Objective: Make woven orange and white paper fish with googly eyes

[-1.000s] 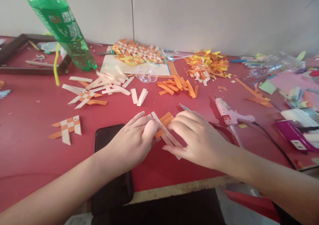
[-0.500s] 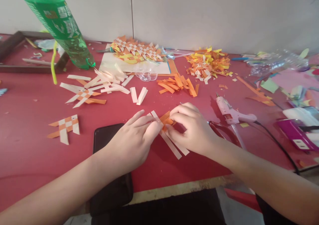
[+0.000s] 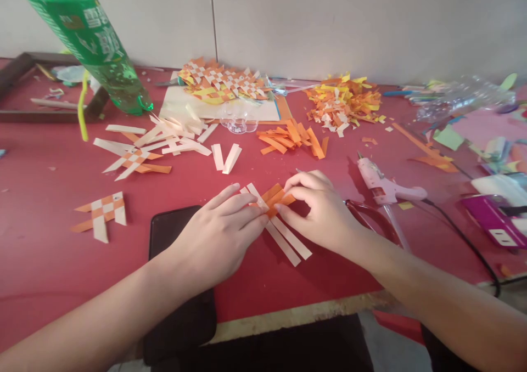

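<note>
From the head camera, two thin, flat, cream paper strips lie slantwise on the smooth red table, between the person's hands. Folded orange paper strips cross over them. The right hand pinches the orange paper between its thumb and fingertips. The left hand lies on the other side of the strips, its fingers spread over them; they hide the paper below, so one cannot tell if it grips

Now the counting: there is one small woven paper fish on the left, checked orange and cream, and one half-woven piece behind it. Two short cream strips lie apart in the middle. The orange heap has too many strips to count. There is one shiny green plastic bottle, one pink glue gun, and one flat black phone beside the left hand
</note>
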The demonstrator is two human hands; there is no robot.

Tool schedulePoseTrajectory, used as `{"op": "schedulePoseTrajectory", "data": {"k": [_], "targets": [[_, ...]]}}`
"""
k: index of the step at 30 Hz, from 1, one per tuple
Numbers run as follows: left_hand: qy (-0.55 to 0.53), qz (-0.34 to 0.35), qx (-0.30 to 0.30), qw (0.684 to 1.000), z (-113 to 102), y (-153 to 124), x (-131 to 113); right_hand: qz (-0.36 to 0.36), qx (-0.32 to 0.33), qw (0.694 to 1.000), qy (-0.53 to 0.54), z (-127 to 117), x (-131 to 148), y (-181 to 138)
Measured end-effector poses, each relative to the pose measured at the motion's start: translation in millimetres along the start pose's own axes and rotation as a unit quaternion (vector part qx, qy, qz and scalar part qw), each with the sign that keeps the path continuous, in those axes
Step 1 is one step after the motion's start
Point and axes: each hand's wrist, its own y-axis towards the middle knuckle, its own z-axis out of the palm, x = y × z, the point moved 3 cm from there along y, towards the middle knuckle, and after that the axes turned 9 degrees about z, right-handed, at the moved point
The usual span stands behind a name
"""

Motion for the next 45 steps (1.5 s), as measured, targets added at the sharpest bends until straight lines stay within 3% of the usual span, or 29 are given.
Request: {"op": "schedulePoseTrajectory", "data": {"k": [29,36,39,45], "targets": [[-0.01,-0.015,0.053,0.998,4,4,-6,-0.002,-0.027,0.999,-0.036,4,-3,-3],[-0.006,-0.014,0.061,0.998,6,3,-7,-0.008,-0.061,0.996,-0.06,0,-3,-5],[-0.003,-0.014,0.064,0.998,7,3,-8,-0.041,-0.084,0.991,-0.097,-4,2,-7],[0.021,-0.038,0.045,0.998,6,1,-10,-0.132,-0.027,0.986,-0.101,-5,11,-12]]}}
